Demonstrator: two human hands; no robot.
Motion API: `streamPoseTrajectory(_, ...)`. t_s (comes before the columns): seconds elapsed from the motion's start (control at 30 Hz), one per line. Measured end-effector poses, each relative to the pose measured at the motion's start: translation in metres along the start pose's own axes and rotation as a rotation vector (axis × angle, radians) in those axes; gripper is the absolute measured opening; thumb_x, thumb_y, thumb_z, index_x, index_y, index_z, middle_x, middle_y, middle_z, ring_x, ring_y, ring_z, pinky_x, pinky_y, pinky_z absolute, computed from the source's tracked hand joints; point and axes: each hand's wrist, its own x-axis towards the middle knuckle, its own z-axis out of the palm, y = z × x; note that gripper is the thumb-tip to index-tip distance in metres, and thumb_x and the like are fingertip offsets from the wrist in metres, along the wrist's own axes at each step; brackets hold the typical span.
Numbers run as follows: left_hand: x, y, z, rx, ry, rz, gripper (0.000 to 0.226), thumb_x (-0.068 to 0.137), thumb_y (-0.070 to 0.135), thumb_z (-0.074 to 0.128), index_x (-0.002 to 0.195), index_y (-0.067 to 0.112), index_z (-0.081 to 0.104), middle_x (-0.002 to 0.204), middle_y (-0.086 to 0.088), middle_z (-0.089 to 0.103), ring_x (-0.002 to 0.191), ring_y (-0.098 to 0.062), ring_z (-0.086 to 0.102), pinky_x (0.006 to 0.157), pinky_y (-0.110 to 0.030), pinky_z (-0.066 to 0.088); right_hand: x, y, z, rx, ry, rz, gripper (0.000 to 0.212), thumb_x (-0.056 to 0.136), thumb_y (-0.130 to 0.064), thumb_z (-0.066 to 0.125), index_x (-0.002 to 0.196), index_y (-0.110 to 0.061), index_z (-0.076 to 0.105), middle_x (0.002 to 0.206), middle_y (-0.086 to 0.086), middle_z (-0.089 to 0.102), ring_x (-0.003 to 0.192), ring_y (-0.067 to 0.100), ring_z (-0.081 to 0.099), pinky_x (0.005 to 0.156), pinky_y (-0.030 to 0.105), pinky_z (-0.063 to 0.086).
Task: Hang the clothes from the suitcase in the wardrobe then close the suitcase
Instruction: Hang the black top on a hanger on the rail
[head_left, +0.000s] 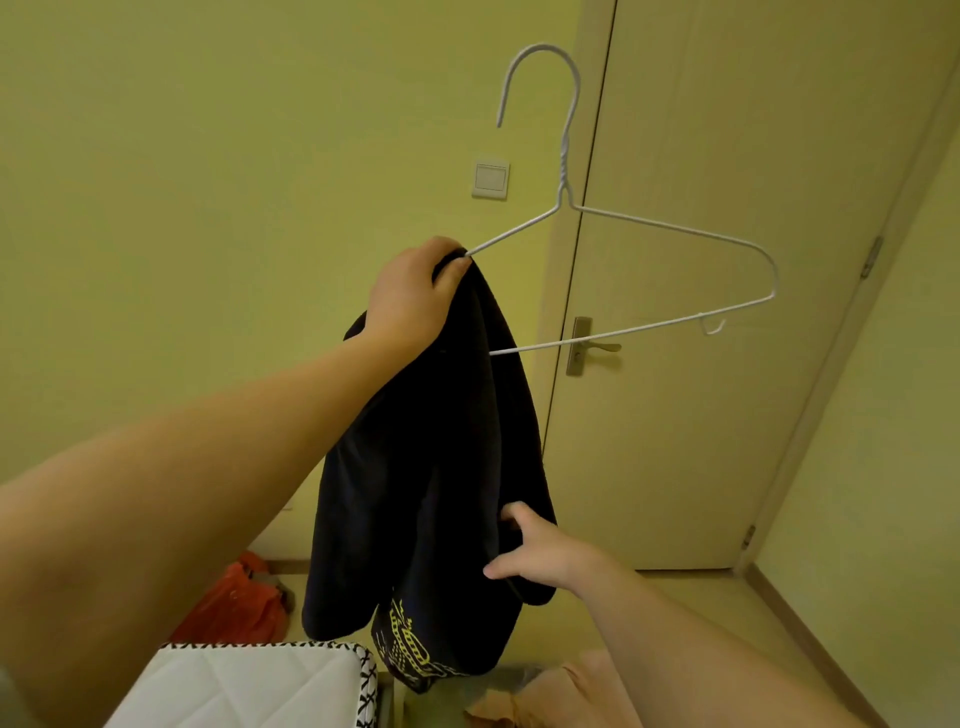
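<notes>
One dark garment (431, 467), bunched on white hanger (563, 156)

One wire hanger (563, 156), one dark garment (431, 467), two hands (410, 296) (543, 556), one door (727, 389), one switch (490, 178)

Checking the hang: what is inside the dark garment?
One end of the white hanger runs into the dark garment, where the left hand grips. That corner is covered.

White wire hanger (563, 156): hook up, tilted, raised before the closed door (701, 441) | dark garment (431, 467), yellow print at hem: bunched over hanger's end left of door, hanging limp
</notes>
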Motion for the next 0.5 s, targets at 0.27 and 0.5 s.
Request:
streamPoseTrajectory(0.27,0.009,-0.002,-0.017,-0.019,0.092,0.013,0.030,0.100,0.025,0.041,0.122,0.012,0.057,0.114,-0.005,0.063,0.105,-0.021,0.055,0.083,-0.027,0.040,0.000,0.022,-0.005,-0.301,-0.102,0.243,0.098,0.070,-0.038,0.072,0.150,-0.028,0.017,0.154,0.004,0.027,0.139,0.030,0.032,0.113,0.045,0.030)
streamPoseTrajectory(0.5,0.014,-0.007,-0.023,-0.076,0.147,-0.021,0.029,0.100,0.026,0.042,0.121,0.013,0.057,0.112,-0.004,0.062,0.104,-0.020,0.055,0.087,-0.030,0.044,0.009,0.037,-0.008,-0.416,-0.056,0.256,0.082,0.065,-0.047,0.062,0.142,-0.030,0.039,0.142,0.001,0.044,0.127,0.028,0.045,0.106,0.041,0.039)
